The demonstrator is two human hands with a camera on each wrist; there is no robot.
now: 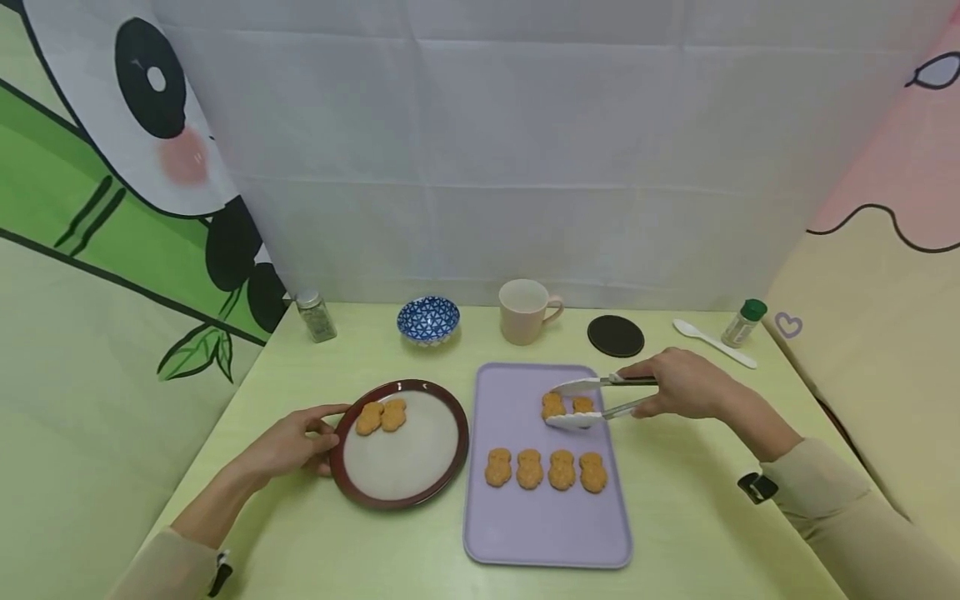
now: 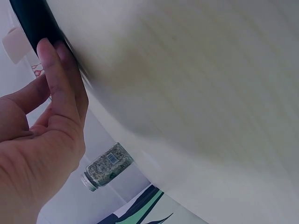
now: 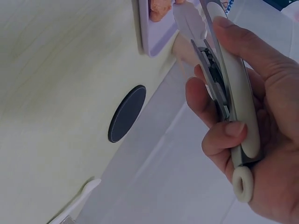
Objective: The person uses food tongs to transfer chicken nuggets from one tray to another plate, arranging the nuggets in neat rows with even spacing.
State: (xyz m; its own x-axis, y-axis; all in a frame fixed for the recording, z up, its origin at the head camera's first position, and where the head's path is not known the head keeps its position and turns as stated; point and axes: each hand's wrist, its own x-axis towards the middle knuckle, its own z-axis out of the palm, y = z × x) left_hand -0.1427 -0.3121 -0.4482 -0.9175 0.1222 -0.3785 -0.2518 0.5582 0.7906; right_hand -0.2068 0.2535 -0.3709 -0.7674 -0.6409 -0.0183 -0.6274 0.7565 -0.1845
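My left hand (image 1: 288, 442) holds the left rim of a brown-rimmed plate (image 1: 400, 503), fingertips at its edge. Two golden-brown, figure-shaped nuggets (image 1: 381, 416) lie together near the plate's upper left. The right hand (image 1: 686, 385) grips metal tongs (image 1: 609, 408) with pale handles, seen close up in the right wrist view. Their scalloped tips are spread over the upper part of a lilac tray (image 1: 547, 533), one on either side of a nugget (image 1: 553, 406). Another nugget (image 1: 582, 405) sits between the tong arms. A row of several nuggets (image 1: 529, 469) lies lower on the tray.
Along the back stand a spice jar (image 1: 316, 318), a blue patterned bowl (image 1: 428, 322) and a pink mug (image 1: 522, 312). A black coaster (image 1: 616, 336), a white spoon (image 1: 714, 342) and a green-capped shaker (image 1: 744, 323) are at the back right. A white sheet (image 1: 480, 167) hangs behind.
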